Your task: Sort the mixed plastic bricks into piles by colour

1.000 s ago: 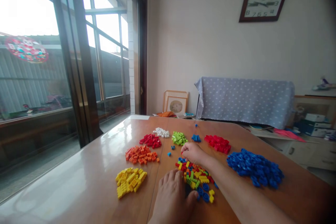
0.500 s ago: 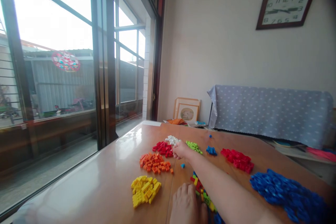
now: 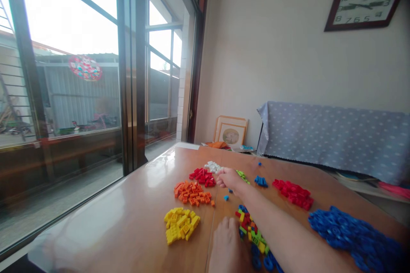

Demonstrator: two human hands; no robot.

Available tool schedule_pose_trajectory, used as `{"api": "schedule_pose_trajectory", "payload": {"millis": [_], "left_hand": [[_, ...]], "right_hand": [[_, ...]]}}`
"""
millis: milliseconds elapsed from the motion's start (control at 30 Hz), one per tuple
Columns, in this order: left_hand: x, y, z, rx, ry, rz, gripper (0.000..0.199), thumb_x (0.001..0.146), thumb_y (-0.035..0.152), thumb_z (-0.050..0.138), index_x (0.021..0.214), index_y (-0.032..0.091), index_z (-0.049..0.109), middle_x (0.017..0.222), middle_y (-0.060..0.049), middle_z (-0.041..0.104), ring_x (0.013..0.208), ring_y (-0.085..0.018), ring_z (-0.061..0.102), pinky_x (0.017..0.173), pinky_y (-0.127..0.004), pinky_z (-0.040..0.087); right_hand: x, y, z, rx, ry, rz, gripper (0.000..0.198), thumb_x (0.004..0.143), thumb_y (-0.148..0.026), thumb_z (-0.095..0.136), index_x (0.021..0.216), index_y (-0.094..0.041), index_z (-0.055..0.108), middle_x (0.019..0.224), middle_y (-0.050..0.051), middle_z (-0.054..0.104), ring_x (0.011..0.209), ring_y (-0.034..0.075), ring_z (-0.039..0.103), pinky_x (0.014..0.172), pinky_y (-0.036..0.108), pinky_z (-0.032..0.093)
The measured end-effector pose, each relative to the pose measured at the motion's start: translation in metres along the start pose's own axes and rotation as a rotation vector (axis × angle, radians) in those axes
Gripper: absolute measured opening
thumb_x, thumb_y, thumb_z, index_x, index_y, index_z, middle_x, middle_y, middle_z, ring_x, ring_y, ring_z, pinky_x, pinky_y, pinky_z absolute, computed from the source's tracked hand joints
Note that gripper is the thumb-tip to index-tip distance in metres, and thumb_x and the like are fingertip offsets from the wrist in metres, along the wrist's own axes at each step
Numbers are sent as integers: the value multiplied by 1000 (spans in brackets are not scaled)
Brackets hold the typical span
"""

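Observation:
My right hand (image 3: 226, 178) reaches far out over the table, fingers curled together, beside the small pile of white toy bricks (image 3: 212, 166) and the red bricks (image 3: 202, 177). Whether its fingertips hold a brick is hidden. Its wrist partly covers the light green bricks (image 3: 242, 175). My left hand (image 3: 226, 239), blurred, lies flat on the tabletop, fingers stretched forward, left of a mixed pile of coloured bricks (image 3: 253, 232). My right forearm hides part of that pile. Orange bricks (image 3: 192, 193) and yellow bricks (image 3: 182, 226) form separate heaps to the left.
On the right are red pieces (image 3: 293, 194), a big blue heap (image 3: 352, 234) and a few blue pieces (image 3: 261, 181). Loose blue bits (image 3: 226, 198) lie mid-table. A window stands left; a cloth-draped object (image 3: 333, 136) is behind the table.
My right hand has shifted slightly right, off the red bricks and further across the green ones. More of the mixed pile shows beside my left hand, which stays put. The view has shifted a little.

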State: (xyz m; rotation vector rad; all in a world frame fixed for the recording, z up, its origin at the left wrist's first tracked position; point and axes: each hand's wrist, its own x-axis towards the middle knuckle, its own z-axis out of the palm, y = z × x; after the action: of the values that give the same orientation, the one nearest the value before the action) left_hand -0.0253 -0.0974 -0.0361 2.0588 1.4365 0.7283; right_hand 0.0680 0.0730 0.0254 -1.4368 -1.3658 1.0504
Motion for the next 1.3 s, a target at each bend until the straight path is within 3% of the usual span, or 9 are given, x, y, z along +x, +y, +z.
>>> {"api": "schedule_pose_trajectory", "payload": {"millis": [133, 300, 467, 567, 633, 867, 1033, 1300], "left_hand": [[-5, 2, -4, 20, 30, 51, 18, 90, 23, 49, 105, 19, 58, 114, -11, 60, 105, -24, 54, 90, -33, 39], [-11, 9, -14, 50, 40, 83, 16, 93, 27, 48, 103, 20, 57, 111, -9, 61, 102, -23, 56, 87, -31, 39], [-10, 10, -16, 95, 34, 126, 21, 95, 30, 46, 107, 20, 60, 110, -10, 63, 105, -24, 56, 89, -32, 40], [-9, 10, -16, 106, 31, 126, 24, 95, 30, 46, 111, 20, 60, 113, -10, 63, 108, -25, 57, 91, -33, 40], [-8, 10, -16, 107, 31, 121, 24, 94, 30, 47, 111, 20, 61, 113, -10, 64, 108, -25, 57, 91, -33, 40], [-7, 12, -17, 110, 47, 140, 25, 95, 32, 45, 109, 20, 62, 111, -9, 65, 105, -24, 59, 89, -32, 40], [-7, 14, -19, 116, 47, 143, 22, 95, 31, 45, 105, 20, 62, 108, -8, 65, 102, -23, 59, 88, -31, 40], [-8, 13, -18, 110, 51, 155, 22, 96, 32, 45, 103, 21, 62, 106, -8, 65, 102, -23, 59, 88, -31, 40]], "right_hand": [[-41, -6, -37, 36, 43, -12, 11, 78, -17, 63, 89, -17, 63, 75, 3, 70, 62, 11, 64, 54, 18, 50], [-98, 1, -103, 22, 105, -25, 19, 79, -22, 63, 97, -17, 65, 82, 4, 72, 68, 11, 66, 54, 17, 48], [-148, 45, -166, -143, 184, 79, 15, 81, -29, 59, 90, -18, 63, 77, 3, 70, 62, 12, 62, 53, 20, 43], [-169, 78, -194, -275, 161, 147, 14, 80, -27, 57, 89, -18, 62, 69, -1, 65, 58, 12, 57, 50, 21, 36], [-179, 96, -206, -392, 173, 121, 14, 77, -22, 57, 89, -18, 64, 64, -2, 60, 59, 13, 55, 53, 22, 34], [-187, 119, -209, -591, 149, 67, 23, 74, -18, 61, 96, -17, 69, 71, -3, 60, 64, 12, 52, 55, 22, 31], [-182, 120, -197, -592, 183, 57, 16, 78, -27, 64, 88, -16, 69, 71, -1, 63, 66, 13, 54, 55, 22, 32], [-188, 114, -195, -560, 238, -47, 14, 82, -25, 58, 88, -17, 68, 77, 0, 67, 72, 15, 56, 65, 23, 38]]}}
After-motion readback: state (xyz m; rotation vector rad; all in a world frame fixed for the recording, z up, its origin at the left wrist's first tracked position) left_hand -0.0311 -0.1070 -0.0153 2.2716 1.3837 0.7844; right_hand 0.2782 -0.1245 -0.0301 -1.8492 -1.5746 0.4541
